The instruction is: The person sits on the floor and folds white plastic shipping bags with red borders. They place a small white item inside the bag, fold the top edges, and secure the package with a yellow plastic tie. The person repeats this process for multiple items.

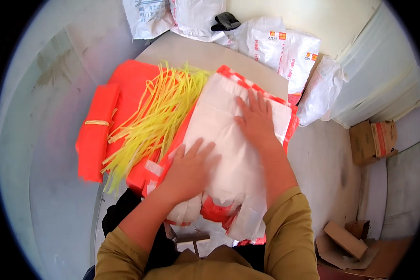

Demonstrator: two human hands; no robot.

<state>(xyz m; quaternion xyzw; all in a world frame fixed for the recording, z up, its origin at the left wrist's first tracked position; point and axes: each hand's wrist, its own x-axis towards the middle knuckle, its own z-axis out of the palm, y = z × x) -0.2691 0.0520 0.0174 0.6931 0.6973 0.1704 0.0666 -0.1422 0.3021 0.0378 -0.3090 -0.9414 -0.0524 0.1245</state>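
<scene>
From the head camera, both of the person's hands lay flat on a stack of white plastic bags (224,135) that ran lengthwise away from the body, its long axis tilted slightly to the right, its near end hanging over the edge of the surface (210,53). The left hand (189,170) pressed the near, lower part of the stack, fingers spread and pointing up and to the right. The right hand (255,121) rested further up, near the stack's middle, fingers also splayed. Neither grip was closed on anything: both palms lay open, pressing down on the white plastic, not pinching it.

The white stack sat on top of red-orange plastic bags (135,84), whose checked edge showed along the far and right sides. Just to the left of the left hand lay a loose bundle of yellow ties (154,121), fanned across the red plastic. Further left sat a folded red bundle (95,133) bound with a yellow tie. Beyond the far end of the surface stood white printed sacks (270,44); cardboard boxes (373,140) lay on the floor at the right.
</scene>
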